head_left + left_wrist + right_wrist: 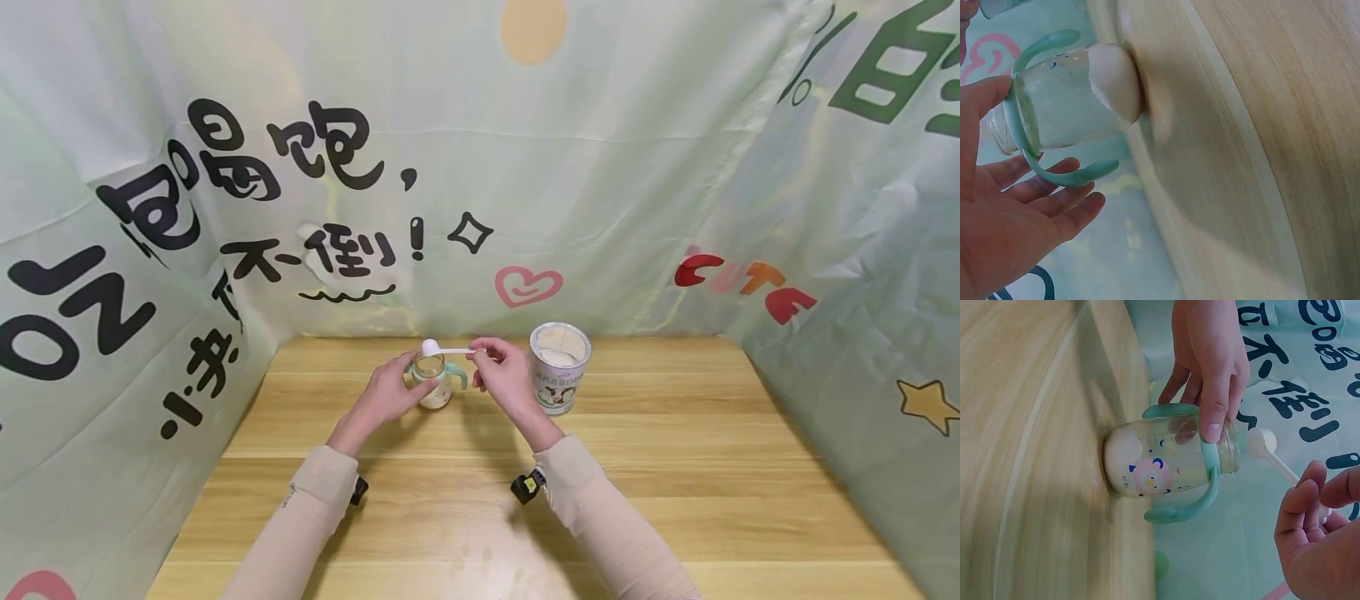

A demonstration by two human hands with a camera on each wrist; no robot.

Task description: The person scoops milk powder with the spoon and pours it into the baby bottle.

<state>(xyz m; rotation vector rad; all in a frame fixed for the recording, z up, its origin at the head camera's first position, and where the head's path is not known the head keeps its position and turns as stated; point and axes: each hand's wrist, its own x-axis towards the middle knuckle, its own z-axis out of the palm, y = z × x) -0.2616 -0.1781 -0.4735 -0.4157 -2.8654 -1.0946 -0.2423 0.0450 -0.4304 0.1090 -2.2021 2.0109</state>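
Note:
A clear baby bottle [1172, 456] with a green two-handled ring stands upright on the wooden table, white powder in its bottom. Its neck has no cap. My left hand [388, 390] steadies it, thumb on the green ring [1019, 115] and fingers around the far side by one handle. Between thumb and fingers, my right hand [504, 377] pinches the handle of a white measuring scoop [1262, 442]. The scoop's bowl is right at the bottle's open mouth. To the right of that hand stands an open milk powder can [557, 387].
Pale printed cloth [622, 208] walls off the back and both sides of the wooden table [675, 467]. Bottle and can stand near the table's back edge. A small black wrist camera [528, 486] sits at the right cuff.

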